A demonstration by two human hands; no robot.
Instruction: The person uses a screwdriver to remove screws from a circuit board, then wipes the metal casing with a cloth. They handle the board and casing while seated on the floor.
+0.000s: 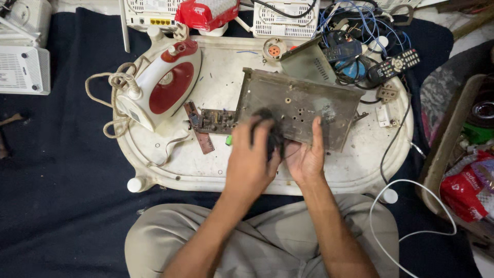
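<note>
Khaki-clad knees sit closest, at the near edge of a dark blue cloth spread across the floor. On the cloth rests a white oval table, scuffed and stained. Across its middle lies a grimy rectangular metal chassis, tilted, its near edge meeting both hands. Left of it stands a red and white clothes iron with a coiled cord, and a small brown circuit board lies between iron and chassis. The left hand curls over a small black object at the chassis's near edge; how tight that grip is I cannot tell. The right hand has its palm under the edge, thumb pressed on top, gripping the chassis. A black remote lies at the far right rim.
</note>
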